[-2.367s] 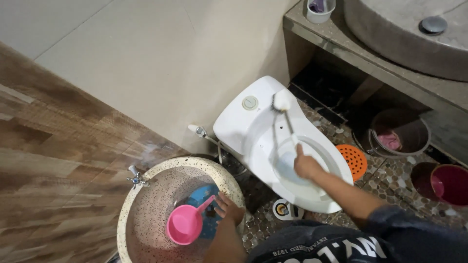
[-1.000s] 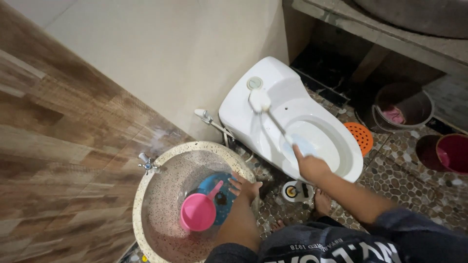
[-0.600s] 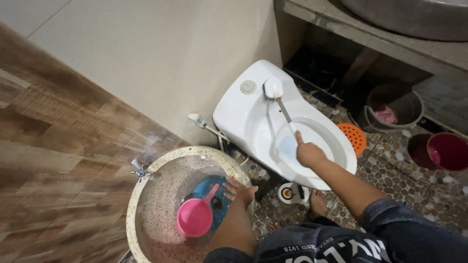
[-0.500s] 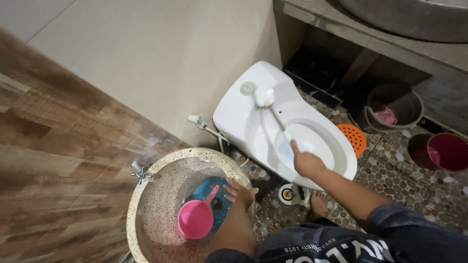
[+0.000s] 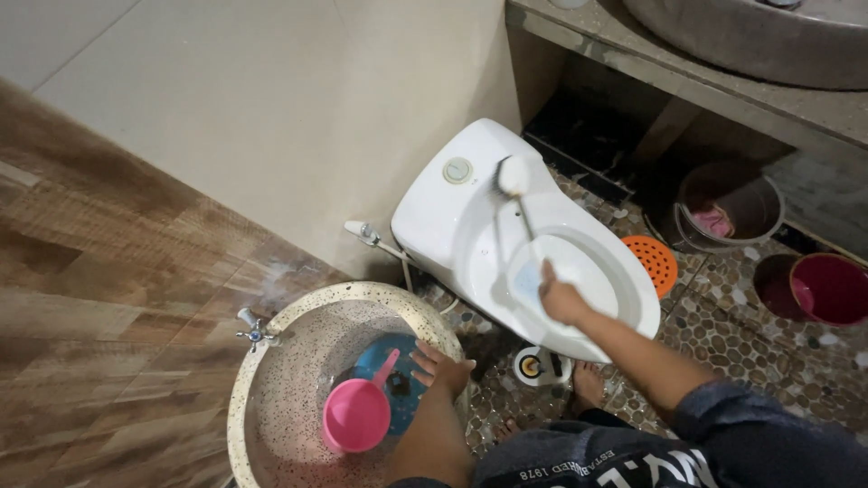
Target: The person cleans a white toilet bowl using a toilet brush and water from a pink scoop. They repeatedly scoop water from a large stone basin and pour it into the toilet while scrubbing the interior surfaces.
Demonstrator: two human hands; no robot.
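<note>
Head view, looking down into a bathroom. The right hand [image 5: 561, 298] is clenched around the lower end of a toilet brush [image 5: 515, 194], above the near rim of the white toilet [image 5: 470, 235]. From that hand the thin handle runs up and away to the white bristle head, which rests on the flat ledge between bowl and cistern, just beside the round flush button [image 5: 457, 170]. The left hand [image 5: 440, 369] lies released, fingers spread, on the inner rim of a speckled round water basin [image 5: 298, 361]; it grasps nothing. Just beside its fingers a pink dipper [image 5: 355, 414] floats over a blue dish [image 5: 380, 357]. The brush is well apart from the left hand. An orange drain cover [image 5: 653, 262] lies on the pebble floor [image 5: 723, 334] right of the toilet; a grey bucket [image 5: 731, 210] and a dark red bucket [image 5: 827, 287] stand beyond it.
</note>
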